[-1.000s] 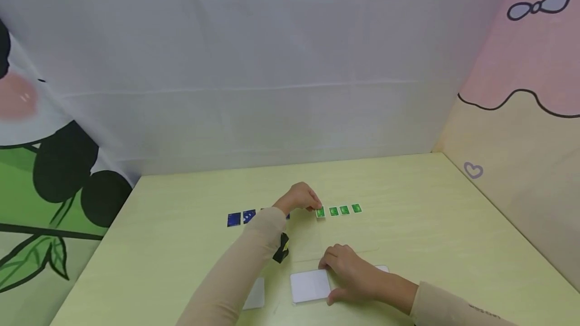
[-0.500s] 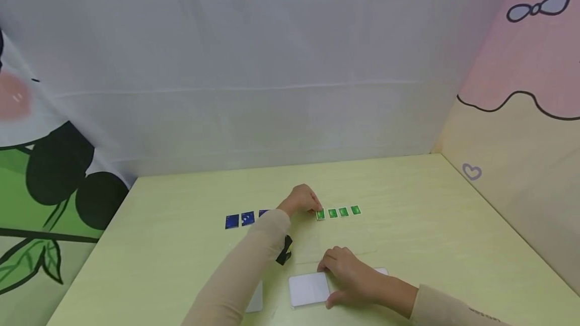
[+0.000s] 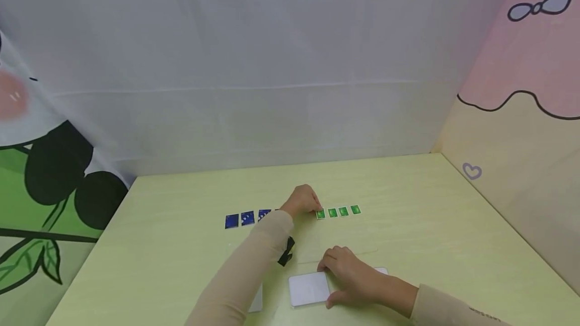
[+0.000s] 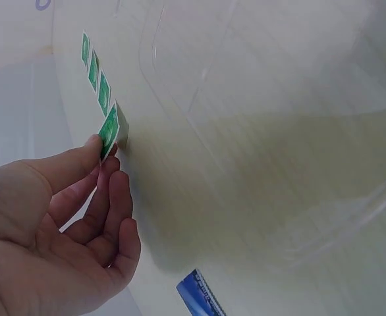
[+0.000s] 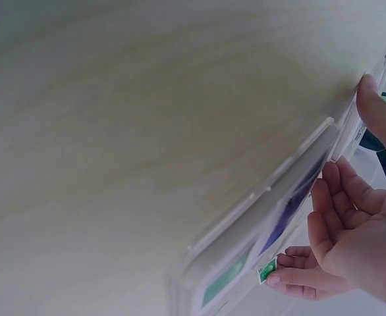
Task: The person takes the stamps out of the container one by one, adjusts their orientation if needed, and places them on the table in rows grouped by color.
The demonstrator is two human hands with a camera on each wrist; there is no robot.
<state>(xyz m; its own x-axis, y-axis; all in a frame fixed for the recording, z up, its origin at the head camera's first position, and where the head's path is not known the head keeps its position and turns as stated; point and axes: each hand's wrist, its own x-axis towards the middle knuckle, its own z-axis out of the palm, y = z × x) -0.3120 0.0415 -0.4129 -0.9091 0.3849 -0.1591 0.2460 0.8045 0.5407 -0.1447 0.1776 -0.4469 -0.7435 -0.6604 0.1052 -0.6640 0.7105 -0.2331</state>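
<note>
My left hand [image 3: 302, 199] reaches to the far middle of the table and pinches a small green card [image 4: 109, 135] between thumb and fingertips. The card is tilted up, at the left end of a row of small green cards [image 3: 343, 211]. Left of that hand lies a row of small blue cards [image 3: 247, 218], partly covered by the sleeve. Nearer the front, my right hand [image 3: 351, 273] holds a flat white rectangular piece [image 3: 309, 290] by its right end, thumb at the near edge and fingers at the far edge.
Another white piece [image 3: 257, 302] lies half hidden by the left sleeve. A third white piece [image 3: 382, 270] shows behind the right hand. In the right wrist view a flat piece [image 5: 265, 210] has green and blue patches. White cloth [image 3: 290, 64] closes off the table's back.
The left forearm has shifted slightly to the right, uncovering a bit more of the blue cards. Both hands keep their hold, and the view has moved a little.
</note>
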